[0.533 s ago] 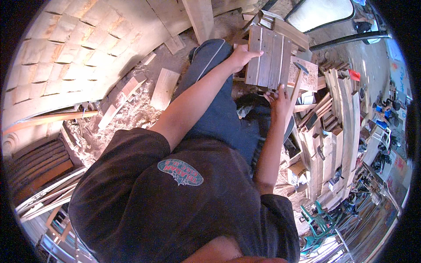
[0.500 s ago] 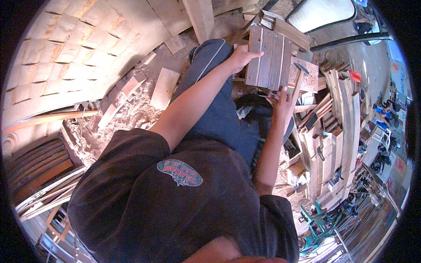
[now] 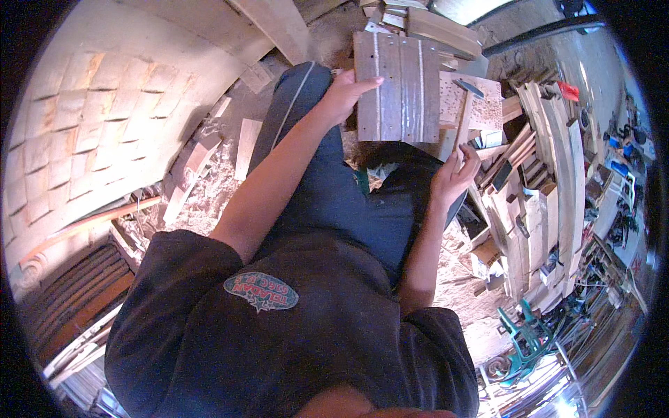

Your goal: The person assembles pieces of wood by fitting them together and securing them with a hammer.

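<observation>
My left hand (image 3: 346,97) grips the left edge of a wooden panel (image 3: 411,90), thumb on its face and fingers behind. The panel is made of dark boards side by side, with pale lines between some of them and small nail spots along its edges. In my right hand (image 3: 456,173) is the wooden handle of a hammer (image 3: 468,88), its metal head pointing away from me. The hammer head lies over a pale board (image 3: 491,106) covered with many small specks or holes, just right of the panel.
Stacked long planks (image 3: 557,181) stand at the right. Cut timber pieces (image 3: 442,31) lie beyond the panel. A large pale sheet with a woven-looking pattern (image 3: 83,118) leans at the left, above wood shavings (image 3: 202,184). A green chair (image 3: 526,341) is at the lower right.
The panel has shifted left with my left hand and turned more face-on to view. My right hand has moved slightly down and away from the panel's edge, still with the hammer.
</observation>
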